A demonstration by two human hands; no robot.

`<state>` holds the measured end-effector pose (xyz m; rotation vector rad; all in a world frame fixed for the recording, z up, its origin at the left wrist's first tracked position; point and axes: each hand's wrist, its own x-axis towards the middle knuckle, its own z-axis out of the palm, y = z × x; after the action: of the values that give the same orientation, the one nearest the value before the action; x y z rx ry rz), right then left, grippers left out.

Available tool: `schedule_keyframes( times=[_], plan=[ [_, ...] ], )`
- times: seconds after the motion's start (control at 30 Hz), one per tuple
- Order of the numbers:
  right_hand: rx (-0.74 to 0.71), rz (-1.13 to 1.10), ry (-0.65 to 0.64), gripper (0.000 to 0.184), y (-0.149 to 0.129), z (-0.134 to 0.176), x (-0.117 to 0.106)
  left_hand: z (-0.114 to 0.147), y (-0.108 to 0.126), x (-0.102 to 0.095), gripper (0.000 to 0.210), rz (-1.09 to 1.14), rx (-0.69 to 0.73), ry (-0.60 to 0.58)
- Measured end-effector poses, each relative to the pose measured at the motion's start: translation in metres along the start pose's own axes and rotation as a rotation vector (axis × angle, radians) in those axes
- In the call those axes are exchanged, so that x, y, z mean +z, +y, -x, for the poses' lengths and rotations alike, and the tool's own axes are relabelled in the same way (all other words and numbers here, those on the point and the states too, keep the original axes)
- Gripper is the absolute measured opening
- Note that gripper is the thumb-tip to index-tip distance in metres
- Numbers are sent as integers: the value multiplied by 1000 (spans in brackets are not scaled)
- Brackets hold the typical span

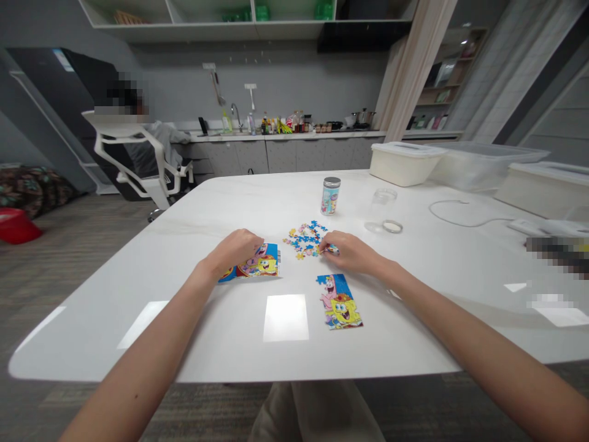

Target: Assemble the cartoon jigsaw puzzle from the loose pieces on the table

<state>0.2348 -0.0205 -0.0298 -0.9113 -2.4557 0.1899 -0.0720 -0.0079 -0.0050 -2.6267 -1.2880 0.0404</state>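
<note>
My left hand point(237, 253) is closed on a printed picture sheet point(267, 264) showing yellow and pink cartoon figures on blue, and covers its left part. Loose jigsaw pieces point(304, 238) lie in a small heap between my hands. At the heap's right edge my right hand point(345, 250) has its fingers pinched on a jigsaw piece point(332, 249), mostly hidden by them. Below it, nearer to me, lies a partly joined jigsaw point(340, 302) with the same figures and an uneven left edge.
Behind the heap stands a printed tin point(330, 196) with a metal lid. A clear jar point(384, 202) and a round lid point(392, 226) are to its right. Storage boxes point(405, 164) and a cable point(453, 222) occupy the table's right side. A person point(156, 144) sits at back left.
</note>
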Motion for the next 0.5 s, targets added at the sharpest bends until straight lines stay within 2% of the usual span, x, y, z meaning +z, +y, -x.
schedule_keyframes(
  times=[0.23,0.5],
  plan=[
    [-17,10,-18,15,-3,-1,-1,-1,9,-6,25,-1,21,-49],
    [28,-19,-43,17,-3,-1,-1,-3,8,-3,24,-2,23,-45]
  ],
)
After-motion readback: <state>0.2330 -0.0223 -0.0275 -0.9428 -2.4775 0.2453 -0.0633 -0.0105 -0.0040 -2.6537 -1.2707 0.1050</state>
